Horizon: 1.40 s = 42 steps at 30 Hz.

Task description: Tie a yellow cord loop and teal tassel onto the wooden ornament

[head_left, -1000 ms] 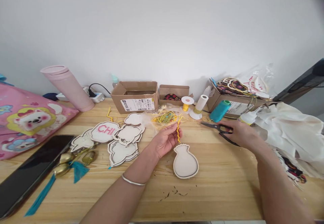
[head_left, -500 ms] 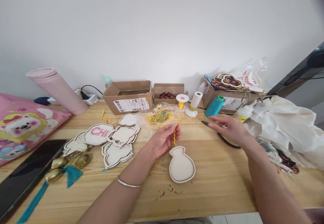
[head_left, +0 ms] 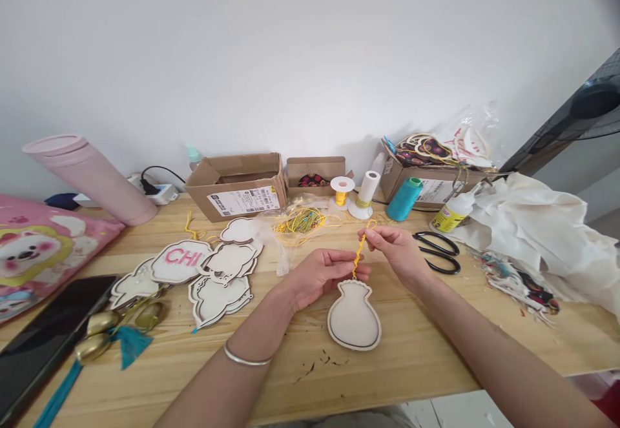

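Note:
A pouch-shaped wooden cutout [head_left: 354, 317] lies on the wooden table [head_left: 436, 344] with a twisted yellow cord [head_left: 360, 250] rising from its top. My left hand [head_left: 317, 274] pinches the cord low down, just above the cutout. My right hand [head_left: 391, 247] pinches the upper end of the same cord. Black scissors [head_left: 438, 250] lie on the table just right of my right hand, untouched.
Several white wooden cutouts [head_left: 213, 266], one lettered in pink, lie at left beside gold bells with a teal tassel [head_left: 113, 331]. Cardboard boxes [head_left: 237, 186], thread spools [head_left: 404, 199], a glue bottle [head_left: 453, 212], tangled yellow cord [head_left: 300, 221], a pink flask [head_left: 90, 176], a phone [head_left: 41, 341] and white cloth [head_left: 542, 234] surround them.
My right hand has let go of the scissors, which now lie on the table, and moved left to pinch the top of the yellow cord. My left hand kept its hold.

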Available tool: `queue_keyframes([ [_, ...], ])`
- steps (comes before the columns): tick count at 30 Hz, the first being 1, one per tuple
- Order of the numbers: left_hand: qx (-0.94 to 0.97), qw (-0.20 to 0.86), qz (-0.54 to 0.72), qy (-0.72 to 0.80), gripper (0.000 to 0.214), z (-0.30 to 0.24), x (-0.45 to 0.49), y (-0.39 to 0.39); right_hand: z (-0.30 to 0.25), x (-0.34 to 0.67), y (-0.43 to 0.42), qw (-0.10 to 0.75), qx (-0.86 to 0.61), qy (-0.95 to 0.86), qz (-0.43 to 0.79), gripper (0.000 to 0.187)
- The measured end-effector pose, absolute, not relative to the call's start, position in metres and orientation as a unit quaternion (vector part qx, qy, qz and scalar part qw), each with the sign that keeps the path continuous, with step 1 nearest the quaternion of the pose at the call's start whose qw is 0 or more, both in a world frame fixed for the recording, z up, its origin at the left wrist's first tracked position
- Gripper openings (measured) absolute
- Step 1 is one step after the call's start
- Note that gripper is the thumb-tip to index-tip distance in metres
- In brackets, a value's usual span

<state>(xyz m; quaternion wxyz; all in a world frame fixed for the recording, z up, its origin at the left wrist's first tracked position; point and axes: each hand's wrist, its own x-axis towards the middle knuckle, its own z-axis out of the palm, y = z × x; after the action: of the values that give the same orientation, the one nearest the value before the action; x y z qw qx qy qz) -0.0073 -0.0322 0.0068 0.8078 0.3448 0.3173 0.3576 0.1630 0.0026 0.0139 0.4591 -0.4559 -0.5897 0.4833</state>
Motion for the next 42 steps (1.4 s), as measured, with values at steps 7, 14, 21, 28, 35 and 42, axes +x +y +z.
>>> queue_keyframes([
  [7, 0.430, 0.671, 0.410, 0.444, 0.031, 0.007, -0.004, -0.031, 0.017, 0.154, -0.003, 0.507, -0.472, -0.552, 0.464, 0.031],
  [14, 0.519, 0.624, 0.378, 0.445, 0.033, -0.010, 0.007, -0.033, 0.000, 0.155, -0.004, 0.505, -0.459, -0.620, 0.389, 0.028],
  [21, 0.444, 0.731, 0.364, 0.369, 0.033, 0.002, 0.009, -0.039, -0.009, 0.159, 0.005, 0.442, -0.497, -0.644, 0.378, 0.033],
  [28, 0.309, 0.695, 0.542, 0.357, 0.023, 0.011, -0.006, -0.030, 0.000, 0.154, -0.006, 0.266, -0.365, -0.660, 0.600, 0.047],
  [35, 0.228, 0.701, 0.616, 0.279, 0.016, 0.019, -0.028, -0.021, 0.010, 0.160, -0.010, 0.236, -0.352, -0.534, 0.732, 0.038],
  [42, 0.235, 0.772, 0.511, 0.298, 0.046, 0.010, -0.028, -0.022, 0.023, 0.163, -0.007, 0.402, -0.393, -0.431, 0.706, 0.049],
])
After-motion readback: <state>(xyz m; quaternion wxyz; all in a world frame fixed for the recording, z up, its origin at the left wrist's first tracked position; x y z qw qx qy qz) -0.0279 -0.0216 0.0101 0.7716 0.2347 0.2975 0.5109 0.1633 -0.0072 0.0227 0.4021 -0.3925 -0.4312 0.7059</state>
